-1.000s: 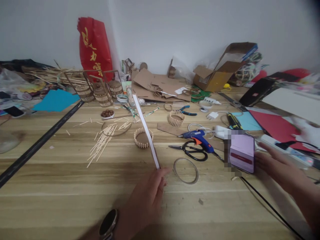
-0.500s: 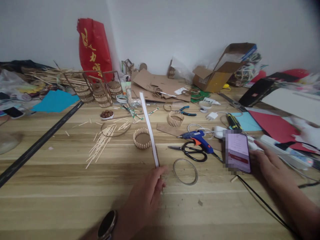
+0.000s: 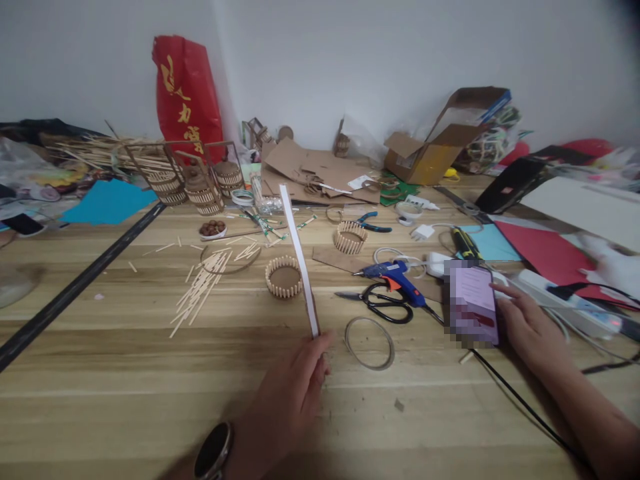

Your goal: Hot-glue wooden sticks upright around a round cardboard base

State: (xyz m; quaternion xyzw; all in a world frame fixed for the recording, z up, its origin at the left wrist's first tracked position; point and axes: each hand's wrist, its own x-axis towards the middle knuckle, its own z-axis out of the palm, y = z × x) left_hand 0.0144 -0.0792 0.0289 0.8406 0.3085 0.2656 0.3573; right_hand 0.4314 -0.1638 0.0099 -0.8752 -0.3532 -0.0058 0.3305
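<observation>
A narrow strip (image 3: 296,253), white along its face with a brown edge, slants up and away from me. My left hand (image 3: 297,373) pinches its near end, and a watch sits on that wrist. On the right, my right hand (image 3: 535,327) is at the right edge of a phone (image 3: 470,300) with a lit screen. One of its digits reaches to the screen's upper right edge; the fingers behind the phone are hidden. Just beyond the strip stands a small ring of upright sticks on a round brown base (image 3: 284,278). A loose flat hoop (image 3: 370,343) lies between my hands.
Black scissors (image 3: 387,303) and a blue glue gun (image 3: 395,273) lie by the phone, with a power strip (image 3: 575,307) beyond. Loose sticks (image 3: 203,290) spread to the left. Small stick buckets (image 3: 205,193), cardboard sheets (image 3: 320,170) and an open box (image 3: 425,150) stand behind.
A digit of my right hand has moved left onto the phone's edge, and the lower screen looks slightly different. My left hand and the strip have hardly moved.
</observation>
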